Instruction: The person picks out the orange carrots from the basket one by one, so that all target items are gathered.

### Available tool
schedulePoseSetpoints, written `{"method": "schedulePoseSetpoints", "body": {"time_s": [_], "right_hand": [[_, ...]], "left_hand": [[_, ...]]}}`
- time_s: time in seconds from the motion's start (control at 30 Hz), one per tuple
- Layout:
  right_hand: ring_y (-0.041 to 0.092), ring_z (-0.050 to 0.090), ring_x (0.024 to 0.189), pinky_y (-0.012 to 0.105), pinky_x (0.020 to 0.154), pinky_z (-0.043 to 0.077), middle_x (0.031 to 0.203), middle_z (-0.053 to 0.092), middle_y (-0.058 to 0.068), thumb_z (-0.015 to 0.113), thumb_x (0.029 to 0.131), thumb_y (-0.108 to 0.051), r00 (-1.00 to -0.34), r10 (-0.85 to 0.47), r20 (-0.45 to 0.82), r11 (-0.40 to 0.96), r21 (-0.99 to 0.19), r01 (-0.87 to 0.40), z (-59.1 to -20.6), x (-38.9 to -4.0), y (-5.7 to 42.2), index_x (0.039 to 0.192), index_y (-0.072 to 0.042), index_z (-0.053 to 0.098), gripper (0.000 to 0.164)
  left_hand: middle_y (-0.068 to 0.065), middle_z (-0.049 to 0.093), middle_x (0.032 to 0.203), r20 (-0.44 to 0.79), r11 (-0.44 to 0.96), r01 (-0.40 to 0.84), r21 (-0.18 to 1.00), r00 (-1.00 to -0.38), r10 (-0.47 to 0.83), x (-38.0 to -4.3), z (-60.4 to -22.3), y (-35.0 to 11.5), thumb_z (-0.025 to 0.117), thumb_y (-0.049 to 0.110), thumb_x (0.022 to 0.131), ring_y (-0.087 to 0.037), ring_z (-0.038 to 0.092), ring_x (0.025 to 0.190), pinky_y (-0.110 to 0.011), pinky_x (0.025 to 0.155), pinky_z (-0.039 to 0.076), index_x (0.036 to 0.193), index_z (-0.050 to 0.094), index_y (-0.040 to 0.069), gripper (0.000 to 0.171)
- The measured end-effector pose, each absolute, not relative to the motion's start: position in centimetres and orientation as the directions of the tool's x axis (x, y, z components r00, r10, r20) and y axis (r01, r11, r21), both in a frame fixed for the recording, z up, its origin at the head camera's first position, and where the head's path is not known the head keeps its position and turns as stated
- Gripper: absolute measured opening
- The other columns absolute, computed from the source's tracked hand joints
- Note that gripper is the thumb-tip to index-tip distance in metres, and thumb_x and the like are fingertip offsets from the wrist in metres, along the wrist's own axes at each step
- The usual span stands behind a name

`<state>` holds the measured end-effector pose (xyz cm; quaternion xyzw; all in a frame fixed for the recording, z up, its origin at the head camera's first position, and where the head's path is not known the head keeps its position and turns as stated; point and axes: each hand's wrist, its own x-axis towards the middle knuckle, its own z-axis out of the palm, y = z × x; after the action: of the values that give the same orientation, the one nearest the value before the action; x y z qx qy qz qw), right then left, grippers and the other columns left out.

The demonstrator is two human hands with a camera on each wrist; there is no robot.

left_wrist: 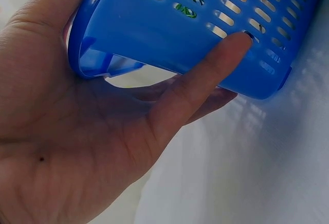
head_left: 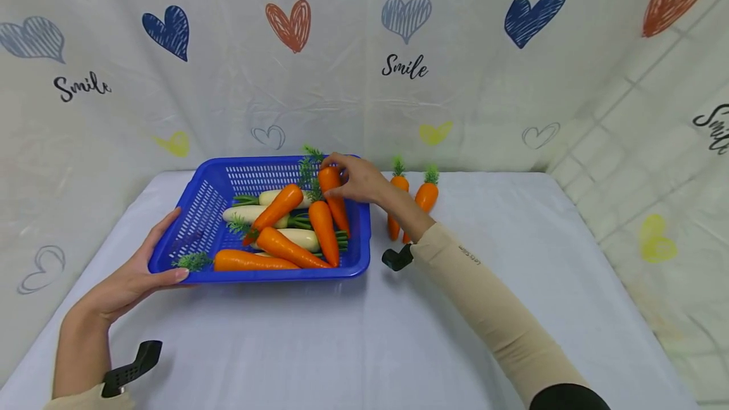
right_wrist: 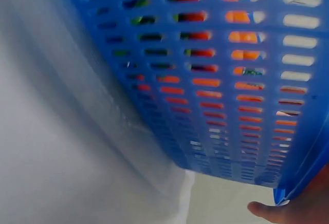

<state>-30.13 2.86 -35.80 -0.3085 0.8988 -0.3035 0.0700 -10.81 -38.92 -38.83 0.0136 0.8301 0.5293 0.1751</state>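
Note:
A blue plastic basket (head_left: 273,276) stands on the table, tilted toward the person, with several orange carrots (head_left: 285,247) and white radishes (head_left: 245,214) inside. My left hand (head_left: 133,277) grips its left front corner, thumb over the rim. In the left wrist view, fingers (left_wrist: 205,70) of that hand lie against the slotted basket wall (left_wrist: 154,34). At the basket's right end, my right hand (head_left: 360,179) pinches a carrot (head_left: 337,204) near its leafy top, thumb and fingers on either side. The right wrist view shows mostly the slotted wall (right_wrist: 221,100), with part of the right hand (right_wrist: 303,208) low in the corner.
Two more carrots, one (head_left: 398,182) beside the other (head_left: 427,197), lie on the white-covered table (head_left: 512,258) right of the basket, partly behind the right forearm. A pale curtain (head_left: 342,93) printed with hearts hangs along the table's back edge.

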Motion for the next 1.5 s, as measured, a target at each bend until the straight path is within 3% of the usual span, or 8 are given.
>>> {"method": "schedulePoseSetpoints", "body": {"time_s": [0.63, 1.2, 1.5], "right_hand": [[0.034, 0.069, 0.116, 0.051, 0.098, 0.059, 0.138, 0.062, 0.014, 0.078, 0.094, -0.026, -0.868, -0.440, 0.231, 0.420, -0.801, -0.426, -34.9, -29.0, 3.8, 0.141, -0.024, 0.056, 0.052], [0.032, 0.070, 0.108, 0.046, 0.095, 0.060, 0.135, 0.062, 0.016, 0.077, 0.095, -0.018, -0.865, -0.351, 0.359, 0.207, -0.871, -0.445, -33.8, -29.1, 6.9, 0.143, -0.018, 0.055, 0.053], [0.030, 0.069, 0.107, 0.048, 0.089, 0.063, 0.134, 0.062, 0.016, 0.076, 0.095, -0.017, -0.874, -0.332, 0.355, 0.162, -0.891, -0.424, -33.4, -28.8, 7.8, 0.143, -0.017, 0.055, 0.052]], "left_hand": [[-0.029, -0.006, 0.168, -0.279, 0.436, -0.167, 0.884, -0.938, 0.206, -10.8, -38.7, -38.9, 0.065, 0.023, 0.100, -0.053, 0.030, 0.138, -0.027, 0.090, 0.057, 0.157, -0.013, 0.062, 0.104], [-0.029, -0.006, 0.168, -0.281, 0.444, -0.167, 0.880, -0.938, 0.203, -10.9, -38.8, -38.8, 0.065, 0.023, 0.100, -0.055, 0.029, 0.139, -0.038, 0.092, 0.062, 0.156, -0.014, 0.063, 0.104], [-0.029, -0.007, 0.168, -0.288, 0.444, -0.175, 0.879, -0.937, 0.199, -10.9, -38.9, -38.9, 0.065, 0.023, 0.100, -0.055, 0.028, 0.140, -0.029, 0.090, 0.060, 0.155, -0.014, 0.064, 0.105]]}}
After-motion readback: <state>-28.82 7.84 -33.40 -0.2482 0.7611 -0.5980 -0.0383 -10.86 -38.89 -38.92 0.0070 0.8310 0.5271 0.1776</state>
